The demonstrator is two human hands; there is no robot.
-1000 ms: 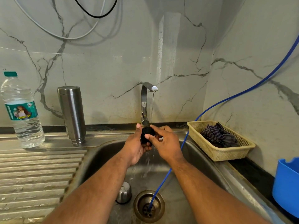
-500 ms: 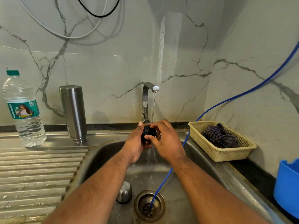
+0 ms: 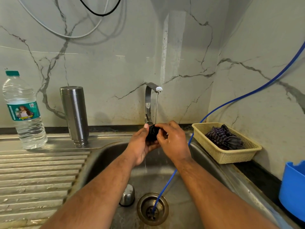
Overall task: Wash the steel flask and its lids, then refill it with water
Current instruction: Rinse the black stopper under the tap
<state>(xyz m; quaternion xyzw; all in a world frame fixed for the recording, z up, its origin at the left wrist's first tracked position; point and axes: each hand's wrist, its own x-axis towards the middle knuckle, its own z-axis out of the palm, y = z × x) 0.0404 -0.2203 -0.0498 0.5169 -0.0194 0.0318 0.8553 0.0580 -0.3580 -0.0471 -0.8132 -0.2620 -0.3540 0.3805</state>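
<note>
Marble-walled sink (image 3: 105, 156), tap (image 3: 149, 100) running.
Left hand (image 3: 140, 146) and right hand (image 3: 173, 142) clamped on black lid (image 3: 152, 133) under stream, 12 o'clock; brushed steel flask (image 3: 75, 114) standing on worktop (image 3: 41, 171), 10 o'clock; bottle (image 3: 23, 111) label unreadable.

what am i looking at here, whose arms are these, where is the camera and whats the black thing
There is no machine here. These are a person's two bare arms, filmed by one wide camera worn on the head, looking forward and down.

The left hand and the right hand hold a small black lid under the thin stream from the tap, over a steel sink. The left hand grips the lid and the right hand's fingers pinch it.

A steel cap lies in the sink beside the drain, where a blue hose ends. On the counter to the left stand the steel flask and a plastic water bottle. To the right are a basket with a striped cloth in it, and a blue container.
</note>
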